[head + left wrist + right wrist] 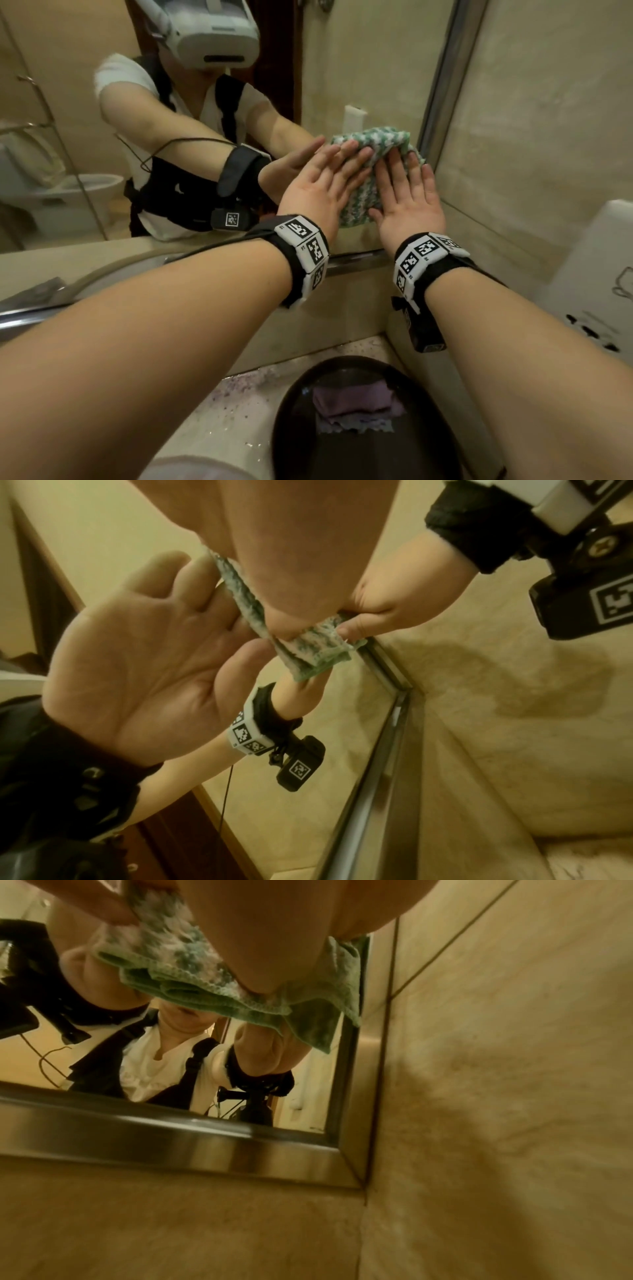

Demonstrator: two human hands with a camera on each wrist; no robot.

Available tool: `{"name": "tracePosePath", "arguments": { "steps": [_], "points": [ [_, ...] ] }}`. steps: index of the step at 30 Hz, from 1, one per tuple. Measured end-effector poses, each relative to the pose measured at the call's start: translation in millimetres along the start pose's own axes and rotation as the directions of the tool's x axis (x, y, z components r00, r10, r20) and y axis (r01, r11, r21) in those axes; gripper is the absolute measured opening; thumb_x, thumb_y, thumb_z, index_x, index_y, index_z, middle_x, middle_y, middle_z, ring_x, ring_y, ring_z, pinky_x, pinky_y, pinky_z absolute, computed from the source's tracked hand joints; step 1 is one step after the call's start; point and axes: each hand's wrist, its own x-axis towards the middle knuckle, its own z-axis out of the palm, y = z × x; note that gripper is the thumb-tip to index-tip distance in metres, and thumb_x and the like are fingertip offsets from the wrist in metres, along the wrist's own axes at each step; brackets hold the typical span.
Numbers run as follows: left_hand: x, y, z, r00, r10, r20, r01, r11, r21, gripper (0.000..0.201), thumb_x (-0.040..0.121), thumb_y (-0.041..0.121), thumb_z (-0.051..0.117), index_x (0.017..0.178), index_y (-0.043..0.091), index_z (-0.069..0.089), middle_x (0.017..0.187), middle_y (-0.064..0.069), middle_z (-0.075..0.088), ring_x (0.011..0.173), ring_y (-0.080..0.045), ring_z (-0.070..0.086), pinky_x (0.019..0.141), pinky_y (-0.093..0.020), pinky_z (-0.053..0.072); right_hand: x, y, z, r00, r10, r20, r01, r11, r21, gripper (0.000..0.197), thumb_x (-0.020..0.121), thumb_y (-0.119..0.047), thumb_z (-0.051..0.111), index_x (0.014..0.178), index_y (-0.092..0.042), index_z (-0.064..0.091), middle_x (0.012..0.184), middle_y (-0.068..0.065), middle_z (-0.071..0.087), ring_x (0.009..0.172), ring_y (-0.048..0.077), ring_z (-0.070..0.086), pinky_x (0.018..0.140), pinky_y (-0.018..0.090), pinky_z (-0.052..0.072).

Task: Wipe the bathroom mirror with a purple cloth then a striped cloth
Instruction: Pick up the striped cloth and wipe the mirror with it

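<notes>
A green-and-white striped cloth point(376, 145) lies flat against the mirror point(363, 61) near its lower right corner. My left hand point(329, 178) and right hand point(407, 192) press on it side by side, fingers straight. In the left wrist view the striped cloth point(315, 647) is squeezed between the left hand point(301, 561), the right hand point(404, 601) and the glass. The right wrist view shows the folded striped cloth point(205, 988) under the right hand point(274, 934), close to the steel mirror frame point(205, 1137). A purple cloth point(356, 401) lies crumpled in a dark basin point(294, 421) below.
The steel mirror frame point(442, 85) runs just right of the cloth, with a beige tiled wall point(531, 137) beyond it. A speckled counter point(222, 411) holds the basin. A white object point(599, 274) stands at the right, and a metal rail point(34, 315) at the left.
</notes>
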Motion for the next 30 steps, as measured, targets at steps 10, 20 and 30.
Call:
{"name": "tracePosePath", "arguments": {
  "steps": [10,20,30],
  "points": [
    [12,7,-9,1.000,0.007,-0.004,-0.007,0.999,0.053,0.065,0.098,0.031,0.017,0.145,0.004,-0.019,0.151,-0.016,-0.026,0.138,-0.032,-0.026,0.101,-0.044,-0.025,1,13,-1,1.000,-0.006,0.013,0.006,1.000,0.013,0.066,0.099,-0.043,0.018,0.132,-0.014,-0.032,0.151,0.004,-0.028,0.139,0.026,-0.025,0.110,0.041,-0.019],
    [-12,-22,-1,1.000,-0.012,0.010,0.011,0.999,0.042,0.073,0.097,0.042,0.023,0.147,0.007,-0.017,0.153,-0.013,-0.021,0.142,-0.028,-0.018,0.106,-0.043,-0.023,-5,-17,-13,0.999,-0.028,-0.034,0.032,0.994,0.101,0.069,0.098,-0.045,0.020,0.129,-0.016,-0.034,0.151,0.005,-0.029,0.138,0.031,-0.026,0.109,0.048,-0.019],
    [-88,-98,14,0.989,-0.120,0.085,0.117,0.992,0.036,0.077,0.094,0.050,0.021,0.145,0.011,-0.022,0.152,-0.010,-0.025,0.141,-0.025,-0.021,0.105,-0.040,-0.023,-7,-96,-58,0.969,-0.196,-0.148,0.218,0.964,0.150,0.069,0.098,-0.043,0.020,0.124,-0.022,-0.041,0.125,-0.002,-0.052,0.136,0.033,-0.030,0.103,0.046,-0.027]
  ]
}}
